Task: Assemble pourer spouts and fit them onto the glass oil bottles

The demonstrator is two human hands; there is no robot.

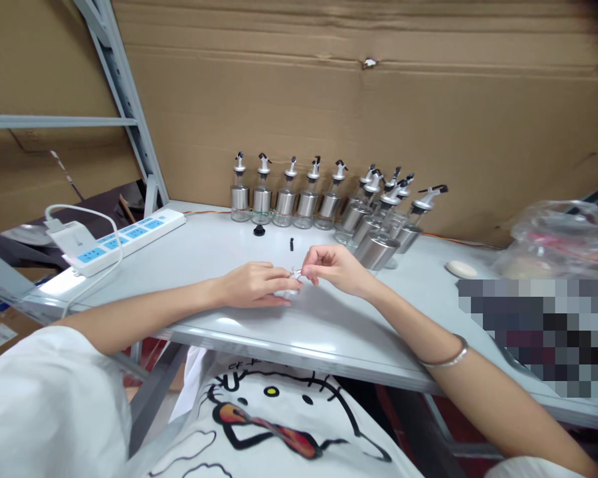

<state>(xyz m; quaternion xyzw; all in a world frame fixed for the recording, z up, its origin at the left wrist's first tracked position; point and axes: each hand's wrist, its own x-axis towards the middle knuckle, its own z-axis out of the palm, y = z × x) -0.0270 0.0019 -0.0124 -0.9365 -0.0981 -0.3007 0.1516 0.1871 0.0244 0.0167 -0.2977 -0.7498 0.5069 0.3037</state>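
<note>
My left hand [254, 285] rests low over the table with its fingers closed around a small whitish pourer spout [289, 292], mostly hidden beneath them. The thumb and forefinger of my right hand [331, 269] pinch together at the tip of this piece; what they grip there is too small to make out. Beyond my hands lie a small black flap [292, 244] and a round black stopper [259, 230]. To the right, a steel-sleeved glass bottle [377, 251] leans in the picture, with no spout visible on its neck.
Several oil bottles [284, 199] with silver spouts line the back, with more clustered at right. A power strip [129, 242] with a plugged-in charger [72, 239] sits left. On the right are a whitish oval object [461, 269] and clear plastic bags [561, 239]. Cardboard [329, 99] walls the back.
</note>
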